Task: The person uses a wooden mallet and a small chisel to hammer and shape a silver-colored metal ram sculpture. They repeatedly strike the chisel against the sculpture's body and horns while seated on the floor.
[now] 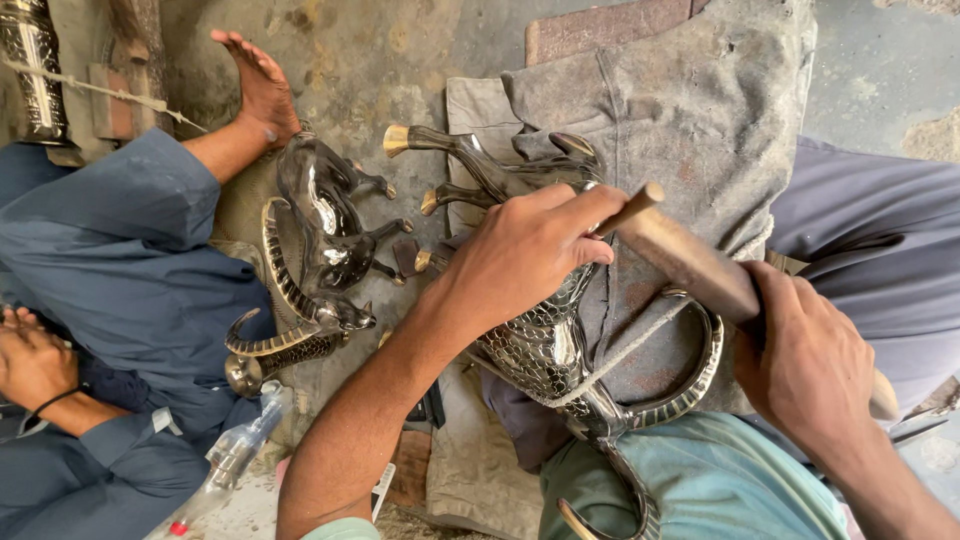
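A shiny dark metal animal figure with long curved horns [545,345] lies on a grey cloth [690,110] over my lap, a cord looped around its body. My left hand [525,250] presses on the figure's body and pinches the thin tip of a wooden-handled tool [690,262]. My right hand [805,360] grips the thick end of that tool's handle. A second, similar horned metal figure [320,250] lies on the floor to the left.
Another person in blue clothes sits at the left, a bare foot [260,85] beside the second figure and a hand [35,365] at the far left. A clear plastic bottle [225,460] lies near the bottom. An engraved metal cylinder [30,65] stands top left.
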